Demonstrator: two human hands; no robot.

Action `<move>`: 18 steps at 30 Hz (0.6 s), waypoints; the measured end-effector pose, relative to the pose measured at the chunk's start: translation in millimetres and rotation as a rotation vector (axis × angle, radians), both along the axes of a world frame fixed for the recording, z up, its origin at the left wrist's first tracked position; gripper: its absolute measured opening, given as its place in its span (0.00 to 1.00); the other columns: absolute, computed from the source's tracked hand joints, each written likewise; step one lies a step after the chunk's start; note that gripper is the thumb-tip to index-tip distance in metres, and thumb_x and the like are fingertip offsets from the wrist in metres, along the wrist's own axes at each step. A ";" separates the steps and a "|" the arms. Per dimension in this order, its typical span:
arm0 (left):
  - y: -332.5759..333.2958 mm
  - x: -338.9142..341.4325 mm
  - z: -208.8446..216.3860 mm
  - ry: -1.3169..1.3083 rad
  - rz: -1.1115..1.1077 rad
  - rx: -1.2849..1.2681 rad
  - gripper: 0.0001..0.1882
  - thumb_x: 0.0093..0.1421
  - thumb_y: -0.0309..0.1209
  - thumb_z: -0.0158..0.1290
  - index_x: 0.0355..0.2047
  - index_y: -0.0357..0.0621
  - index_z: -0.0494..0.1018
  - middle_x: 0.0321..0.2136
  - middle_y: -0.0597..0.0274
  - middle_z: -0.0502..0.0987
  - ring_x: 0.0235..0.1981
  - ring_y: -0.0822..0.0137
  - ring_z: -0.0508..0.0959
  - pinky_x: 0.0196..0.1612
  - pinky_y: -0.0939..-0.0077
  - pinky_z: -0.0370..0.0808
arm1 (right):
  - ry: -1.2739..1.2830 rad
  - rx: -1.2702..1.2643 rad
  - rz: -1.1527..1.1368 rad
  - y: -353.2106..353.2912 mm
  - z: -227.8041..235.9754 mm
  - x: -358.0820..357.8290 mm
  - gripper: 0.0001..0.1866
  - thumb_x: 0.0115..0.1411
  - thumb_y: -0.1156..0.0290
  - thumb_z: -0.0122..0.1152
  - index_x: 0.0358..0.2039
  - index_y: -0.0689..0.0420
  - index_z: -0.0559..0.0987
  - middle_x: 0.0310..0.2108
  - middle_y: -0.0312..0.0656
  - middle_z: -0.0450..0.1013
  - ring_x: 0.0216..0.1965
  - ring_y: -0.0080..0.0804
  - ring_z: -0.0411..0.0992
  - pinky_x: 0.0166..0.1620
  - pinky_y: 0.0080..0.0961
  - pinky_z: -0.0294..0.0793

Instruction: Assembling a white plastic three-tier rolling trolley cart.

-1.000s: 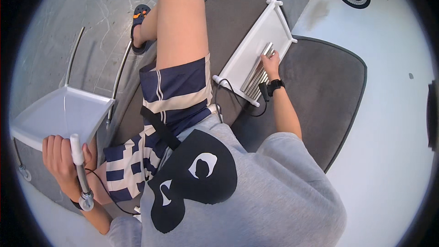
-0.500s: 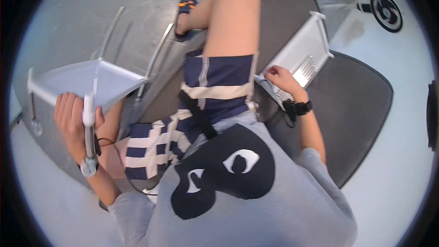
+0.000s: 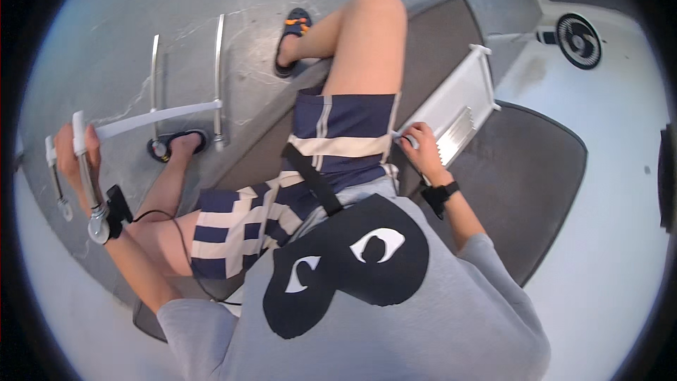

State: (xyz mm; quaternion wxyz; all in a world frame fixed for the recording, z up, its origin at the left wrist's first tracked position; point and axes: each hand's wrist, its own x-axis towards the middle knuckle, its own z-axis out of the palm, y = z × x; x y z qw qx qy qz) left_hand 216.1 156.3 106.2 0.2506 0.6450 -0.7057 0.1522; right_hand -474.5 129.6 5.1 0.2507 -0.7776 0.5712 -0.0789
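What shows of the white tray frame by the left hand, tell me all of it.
The white tray frame is tilted, showing almost edge-on, and its white parts look like plastic. Silvery, metal-looking tubes stand at its corners; the two nearer have white sleeves and end in wheels. The left hand grips its near end by these sleeves. It is at the person's left, over the grey floor; whether it touches that cannot be told.

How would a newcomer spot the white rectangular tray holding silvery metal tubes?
Start at the dark grey upholstered seat on the person's right. Beside the right hand lies the white rectangular tray. Unlike the white metal-legged shelf at the left hand, it carries a row of silvery metal tubes.
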 end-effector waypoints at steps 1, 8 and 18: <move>-1.8 -1.0 -0.5 -0.069 -0.025 0.032 0.11 0.55 0.30 0.58 0.24 0.35 0.70 0.20 0.53 0.69 0.24 0.55 0.70 0.31 0.65 0.67 | -0.059 -0.025 0.010 -0.1 3.9 4.9 0.10 0.54 0.73 0.60 0.36 0.62 0.75 0.36 0.49 0.70 0.42 0.49 0.70 0.46 0.36 0.70; -0.7 -1.5 -7.7 -0.054 0.011 -0.033 0.12 0.56 0.32 0.56 0.23 0.35 0.70 0.20 0.52 0.70 0.25 0.52 0.71 0.36 0.62 0.69 | 0.129 0.745 -0.209 84.1 34.5 -25.5 0.11 0.62 0.66 0.53 0.36 0.62 0.72 0.28 0.50 0.72 0.31 0.35 0.72 0.37 0.36 0.70; -31.4 70.1 43.3 0.676 -0.088 -0.376 0.20 0.63 0.42 0.47 0.38 0.34 0.75 0.36 0.50 0.76 0.40 0.59 0.75 0.46 0.63 0.72 | 0.103 -0.202 0.505 -65.6 163.7 165.7 0.27 0.46 0.74 0.67 0.49 0.56 0.72 0.44 0.46 0.72 0.49 0.47 0.70 0.50 0.42 0.68</move>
